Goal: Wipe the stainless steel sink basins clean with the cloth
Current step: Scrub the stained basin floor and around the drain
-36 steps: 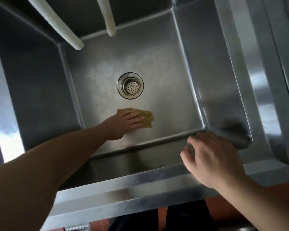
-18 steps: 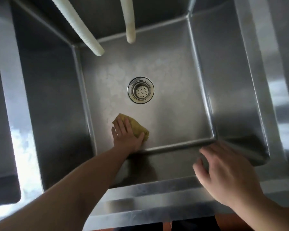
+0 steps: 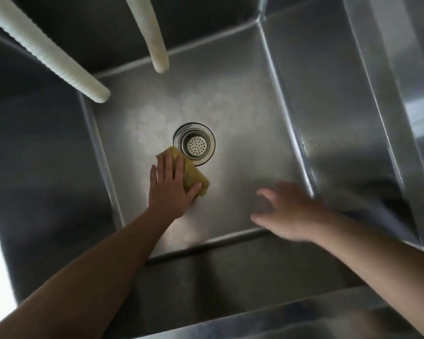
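Fingers of the left hand (image 3: 170, 185) lie flat, pressing the folded yellow cloth (image 3: 192, 176) onto the stainless steel sink basin (image 3: 242, 148) floor beside the round drain strainer (image 3: 194, 143); the right hand (image 3: 288, 211), blurred, hovers open, apart from the cloth.

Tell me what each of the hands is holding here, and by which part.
Left hand presses flat on the near half of the yellow cloth, not gripping. Right hand is open, blurred, holding nothing.

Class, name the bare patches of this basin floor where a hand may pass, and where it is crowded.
Free: the floor between the round steel drain strainer and the right wall, and the far strip beneath the white ribbed hoses. Crowded: left of the drain, where the left hand presses the yellow cloth.
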{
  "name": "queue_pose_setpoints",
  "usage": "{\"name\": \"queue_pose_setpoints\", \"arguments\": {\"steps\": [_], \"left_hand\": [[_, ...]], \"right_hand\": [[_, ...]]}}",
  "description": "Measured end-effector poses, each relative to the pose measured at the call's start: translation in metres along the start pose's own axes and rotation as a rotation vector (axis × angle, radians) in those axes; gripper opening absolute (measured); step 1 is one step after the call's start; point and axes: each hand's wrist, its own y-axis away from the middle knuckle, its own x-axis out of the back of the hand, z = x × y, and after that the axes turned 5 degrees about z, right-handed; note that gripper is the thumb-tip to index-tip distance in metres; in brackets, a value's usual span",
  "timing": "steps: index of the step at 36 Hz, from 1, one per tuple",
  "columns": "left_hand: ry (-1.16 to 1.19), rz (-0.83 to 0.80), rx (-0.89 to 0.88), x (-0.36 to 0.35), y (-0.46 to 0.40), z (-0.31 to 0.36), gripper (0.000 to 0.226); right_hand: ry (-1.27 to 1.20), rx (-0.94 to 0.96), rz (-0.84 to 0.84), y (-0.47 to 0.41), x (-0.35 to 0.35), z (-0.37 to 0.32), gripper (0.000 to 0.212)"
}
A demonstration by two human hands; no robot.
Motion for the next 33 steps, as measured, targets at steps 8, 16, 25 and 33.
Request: {"name": "queue_pose_setpoints", "arguments": {"steps": [8,16,25,33], "left_hand": [[0.102,-0.028,-0.036,-0.011,0.022,0.056,0.095],[0.093,0.043,-0.078,-0.013,-0.003,0.086,0.093],[0.088,0.045,0.128,0.010,-0.071,0.089,0.093],[0.136,-0.017,-0.031,0.015,-0.063,0.081,0.093]], "right_hand": [[-0.174,-0.290,0.158,-0.078,0.014,0.011,0.059],[-0.135,-0.194,0.229,-0.078,-0.014,0.034,0.065],[-0.209,-0.186,0.241,-0.075,-0.024,0.029,0.045],[-0.259,-0.203,0.271,-0.084,-0.016,0.031,0.045]]}}
